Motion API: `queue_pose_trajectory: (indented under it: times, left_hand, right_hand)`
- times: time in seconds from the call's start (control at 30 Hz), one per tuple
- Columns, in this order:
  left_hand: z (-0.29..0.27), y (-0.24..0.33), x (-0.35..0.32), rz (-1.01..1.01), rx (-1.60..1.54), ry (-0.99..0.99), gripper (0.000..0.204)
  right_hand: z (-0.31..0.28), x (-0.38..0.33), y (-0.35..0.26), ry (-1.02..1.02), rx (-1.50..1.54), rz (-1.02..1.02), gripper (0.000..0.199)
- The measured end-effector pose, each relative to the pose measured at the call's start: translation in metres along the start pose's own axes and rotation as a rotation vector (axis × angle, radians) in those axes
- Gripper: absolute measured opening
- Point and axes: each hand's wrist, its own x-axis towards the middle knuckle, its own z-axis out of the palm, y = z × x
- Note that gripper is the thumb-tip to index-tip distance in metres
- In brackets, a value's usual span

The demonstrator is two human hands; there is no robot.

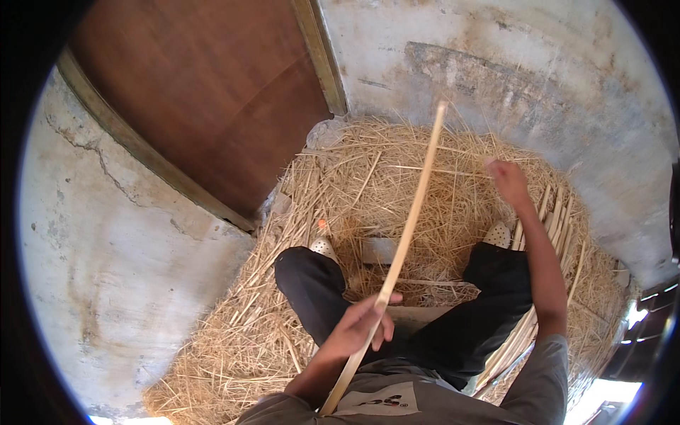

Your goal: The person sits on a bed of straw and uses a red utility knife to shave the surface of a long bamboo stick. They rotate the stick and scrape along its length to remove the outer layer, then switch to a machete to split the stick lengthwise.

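Note:
My left hand [365, 322] grips a long pale bamboo strip [414, 205] near its lower part, above my left thigh. The strip slants up and away to a tip near the wall and passes down past my chest. My right hand [508, 180] is stretched forward over the straw pile [397, 177], fingers loosely curled; whether it holds anything I cannot make out. I sit with black trousers [453, 326] and pale perforated shoes [324, 248] resting on the straw.
A brown wooden door [212, 92] with a pale frame stands at the upper left. Cracked concrete walls [113, 248] surround the straw. A bundle of cut bamboo strips [552, 227] lies to my right. A flat grey block [379, 249] lies between my feet.

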Motion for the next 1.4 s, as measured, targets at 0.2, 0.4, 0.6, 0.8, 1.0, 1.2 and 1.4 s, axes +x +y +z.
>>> queue_pose_trajectory:
  times: [0.2,0.4,0.6,0.8,1.0,1.2,1.4]
  left_hand:
    - [0.000,0.011,0.057,0.097,-0.126,0.085,0.031]
    - [0.012,0.021,0.054,0.083,-0.472,0.087,0.027]
    - [0.020,0.016,0.054,0.083,-0.306,0.089,0.028]
    - [0.029,0.028,0.047,0.119,-0.018,0.163,0.025]
    - [0.026,0.028,0.038,0.136,0.064,0.118,0.024]
    - [0.028,0.023,0.034,0.215,0.051,0.049,0.024]
    - [0.031,0.029,0.031,0.152,0.112,0.078,0.023]
  right_hand:
    - [0.007,-0.087,-0.151,-0.323,0.052,-0.656,0.047]
    - [0.018,-0.095,-0.164,-0.316,0.179,-0.721,0.052]
    - [0.017,-0.099,-0.165,-0.207,0.200,-0.798,0.054]
    - [0.014,-0.087,-0.162,-0.116,0.079,-0.777,0.055]
    - [0.014,-0.091,-0.164,-0.040,0.119,-0.841,0.057]
    - [0.010,-0.061,-0.149,-0.064,0.054,-0.510,0.056]
    - [0.006,-0.098,-0.169,-0.119,0.146,-0.759,0.055]
